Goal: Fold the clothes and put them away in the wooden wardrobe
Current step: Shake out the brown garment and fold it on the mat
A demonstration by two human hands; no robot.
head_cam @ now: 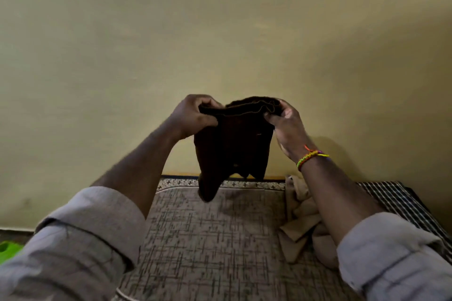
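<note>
**Dark garment held up by its top edge, ahead of folding**

A dark brown garment (234,144) is held in the air above the patterned bed cover (215,239), against a plain yellow wall (220,32). Its top hem is gripped at 2 points: the left hand (193,115) is closed in a fist-like pinch on the left corner, and the right hand (286,122) is pinching the right corner between thumb and fingers. The cloth hangs free below the hands, its lowest tip apart from the cover. This hold is judged to let the fabric drop straight so that edges can be matched before a fold.

A crumpled beige garment (300,225) lies on the cover under the right forearm, apparently waiting. A striped cloth (401,203) lies at the far right. No wardrobe is in view. The task is judged to be at an early stage.
</note>
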